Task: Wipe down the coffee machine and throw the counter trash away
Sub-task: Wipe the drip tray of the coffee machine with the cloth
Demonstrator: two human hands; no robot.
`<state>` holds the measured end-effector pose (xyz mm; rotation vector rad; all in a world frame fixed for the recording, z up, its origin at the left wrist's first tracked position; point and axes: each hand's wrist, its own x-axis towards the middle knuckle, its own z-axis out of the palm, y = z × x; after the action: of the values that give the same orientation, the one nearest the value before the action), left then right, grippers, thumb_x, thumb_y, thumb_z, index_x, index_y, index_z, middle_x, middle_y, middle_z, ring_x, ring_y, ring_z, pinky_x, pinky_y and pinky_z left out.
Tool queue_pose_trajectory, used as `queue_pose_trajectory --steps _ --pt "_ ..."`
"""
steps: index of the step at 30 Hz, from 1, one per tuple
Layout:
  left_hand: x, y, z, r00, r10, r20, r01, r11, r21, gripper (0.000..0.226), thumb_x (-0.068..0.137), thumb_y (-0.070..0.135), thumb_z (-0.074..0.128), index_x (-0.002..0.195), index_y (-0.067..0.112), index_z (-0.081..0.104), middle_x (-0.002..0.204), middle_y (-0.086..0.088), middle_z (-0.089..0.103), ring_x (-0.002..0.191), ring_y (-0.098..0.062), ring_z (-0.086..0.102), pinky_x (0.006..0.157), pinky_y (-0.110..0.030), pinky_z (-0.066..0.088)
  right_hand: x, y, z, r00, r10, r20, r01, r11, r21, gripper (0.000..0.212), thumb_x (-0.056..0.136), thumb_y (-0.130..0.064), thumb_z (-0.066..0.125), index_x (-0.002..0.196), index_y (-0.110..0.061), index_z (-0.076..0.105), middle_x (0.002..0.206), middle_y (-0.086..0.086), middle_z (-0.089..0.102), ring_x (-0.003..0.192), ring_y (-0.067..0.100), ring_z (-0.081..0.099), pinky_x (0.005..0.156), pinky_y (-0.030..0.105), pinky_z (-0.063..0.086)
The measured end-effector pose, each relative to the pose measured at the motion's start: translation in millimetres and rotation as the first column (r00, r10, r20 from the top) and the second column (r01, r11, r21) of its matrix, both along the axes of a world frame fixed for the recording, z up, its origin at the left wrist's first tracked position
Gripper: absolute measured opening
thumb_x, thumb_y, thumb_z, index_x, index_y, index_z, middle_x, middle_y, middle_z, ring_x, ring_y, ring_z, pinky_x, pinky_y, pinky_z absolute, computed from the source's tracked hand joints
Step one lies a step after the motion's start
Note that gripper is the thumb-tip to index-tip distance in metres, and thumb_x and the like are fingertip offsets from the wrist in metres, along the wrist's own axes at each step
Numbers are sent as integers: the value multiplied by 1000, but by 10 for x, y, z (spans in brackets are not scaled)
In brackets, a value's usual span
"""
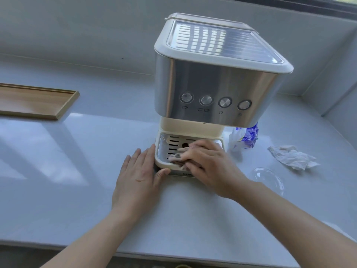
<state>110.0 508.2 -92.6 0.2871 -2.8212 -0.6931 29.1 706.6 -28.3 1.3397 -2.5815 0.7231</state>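
Right hand (207, 163) presses cloth (176, 158) flat onto drip tray (161, 161) at machine (216, 78) base, wiping. Left hand (139, 175), open, braces tray's left edge vs. sliding. Trash (293, 156) lies right, on counter (96, 171).

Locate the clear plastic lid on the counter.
The clear plastic lid lies flat on the counter to the right of the right hand, in front of the crumpled napkin.
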Motion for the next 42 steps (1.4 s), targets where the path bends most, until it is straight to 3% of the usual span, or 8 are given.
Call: queue_pose_trajectory --steps 4,9,17,21,25,32,37,42 --pt "-3 -15 9 1000 -4 -2 4 1000 4 83 85 71 20 153 24 20 156 5 36 148 -18 19 122 -34 8 2 -38 -24 997 79 -17 -79 996 33 18 93 -20 66 108 -15 72 112 -7 71 115 24 55 96 44 44" --pt "-18 -11 -8 1000 4 -8 -4 1000 -6 79 88 68 22 153 24 20 155 6 37 148 -19 20 123 -36 9 -73 404 -35 995 -20 -101 19 1000 -1 19 96 -24 60 104 -13 74 107 -6 72 106 26 60 94 36 46" --pt "4 -9 9 1000 9 -17 -9 1000 24 60 92 60 36 140 25 40 148 10 45 146 -15 23 122 -35 12 -31 -599 -78 1000 3 -27 -1 997 73 24 96 -30 59 112 -17 70 115 -4 69 112 25 51 97 44 43" --pt "7 -38 15 1000 12 -28 -11 999 49 66 86 70 28 140 33 40 148 16 44 146 -12 23 120 -32 12 -70 -93 -84 997 -59 -51 57 998 -34 16 90 -19 71 104 -18 77 108 -7 73 106 15 54 94 37 47" --pt "1 -24 15 999 22 -34 -20 998 56 68 86 70 26 140 31 39 147 15 45 146 -14 24 121 -33 13 -87 237 -89 983 -168 -72 164 984 -64 15 88 -13 73 101 -17 78 107 -8 73 105 25 58 93 37 48" --pt "9 -31 4 1000 8 -20 -7 1000 22 64 90 66 31 143 30 37 149 16 42 146 -13 23 121 -32 11 -53 -398 -97 998 -24 -52 25 1000 9 21 92 -24 65 111 -19 75 112 -7 71 107 24 56 95 39 45" --pt "9 -10 16 1000 -1 -11 1 1000 -9 69 89 67 21 144 27 33 148 13 42 146 -18 24 121 -34 10 -122 335 -125 970 -211 -118 204 977 -67 17 91 -17 69 107 -18 76 108 -7 72 105 24 59 94 34 48" --pt "18 9 38 1000 -2 16 2 1000 -23 67 91 64 21 145 25 30 150 11 38 147 -17 19 122 -34 8 -104 -279 -110 958 -285 -40 284 959 -21 19 91 -20 68 109 -15 74 110 -5 71 109 28 56 96 35 39"
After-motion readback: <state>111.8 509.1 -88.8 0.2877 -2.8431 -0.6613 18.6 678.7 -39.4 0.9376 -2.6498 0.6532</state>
